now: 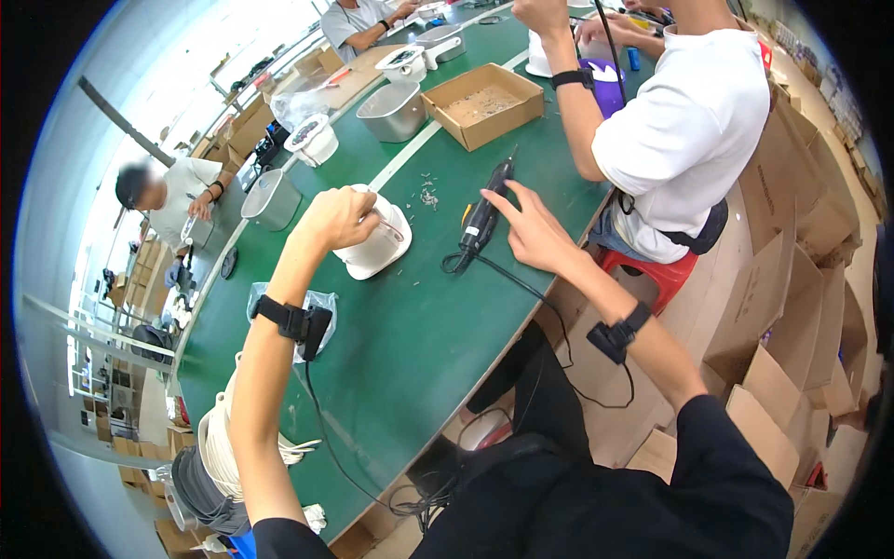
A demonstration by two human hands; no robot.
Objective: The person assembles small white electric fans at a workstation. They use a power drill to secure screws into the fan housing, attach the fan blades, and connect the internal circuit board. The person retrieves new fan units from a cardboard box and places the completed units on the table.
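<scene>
On the green table, a white plastic housing (380, 244) with a wide base stands tilted in front of me. My left hand (337, 220) is closed at its upper part, fingers curled round it; the palm side is hidden. Just to the right lies a black corded electric screwdriver (482, 216), its bit pointing away from me. My right hand (538, 231) is beside it, fingers apart, the index fingertip close to its body; whether it touches I cannot tell. Small loose screws (428, 193) are scattered between the housing and the screwdriver.
Beyond are a cardboard tray (484, 104), grey metal bins (391, 112) and another white housing (312, 142). A clear plastic bag (321, 315) and a cream cable bundle (218, 438) are at left. A white-shirted co-worker (684, 140) sits at right, near cardboard boxes (782, 307).
</scene>
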